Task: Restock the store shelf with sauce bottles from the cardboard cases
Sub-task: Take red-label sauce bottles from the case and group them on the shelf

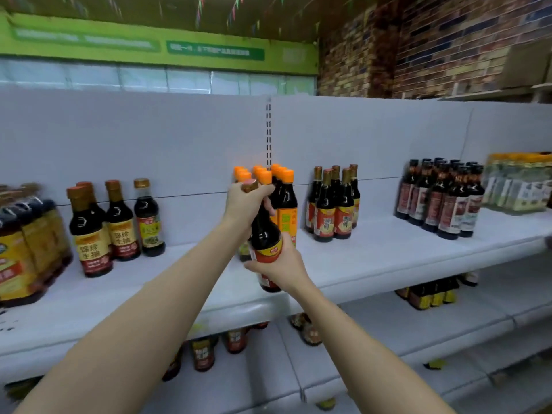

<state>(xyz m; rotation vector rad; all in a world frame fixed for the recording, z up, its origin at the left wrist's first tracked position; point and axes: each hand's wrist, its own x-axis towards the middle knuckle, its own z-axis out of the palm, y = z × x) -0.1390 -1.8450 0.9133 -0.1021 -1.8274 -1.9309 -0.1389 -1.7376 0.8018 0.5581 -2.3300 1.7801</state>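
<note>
Over the shelf (pixel 373 264) edge, 2 hands hold 1 near-upright sauce bottle (pixel 264 234): left hand (pixel 245 201) grips its neck, right hand (pixel 280 261) wraps its base.

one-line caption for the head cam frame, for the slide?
Both hands hold a dark sauce bottle before the white shelf: left hand at its neck, right hand round its labelled base.

white shelf (pixel 373 264) | dark sauce bottles (pixel 331 204) standing in separate clusters

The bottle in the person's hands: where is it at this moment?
In the head view, centre frame, the held bottle is in front of the orange-capped bottles, left hand at its neck, right hand around its base.
</note>
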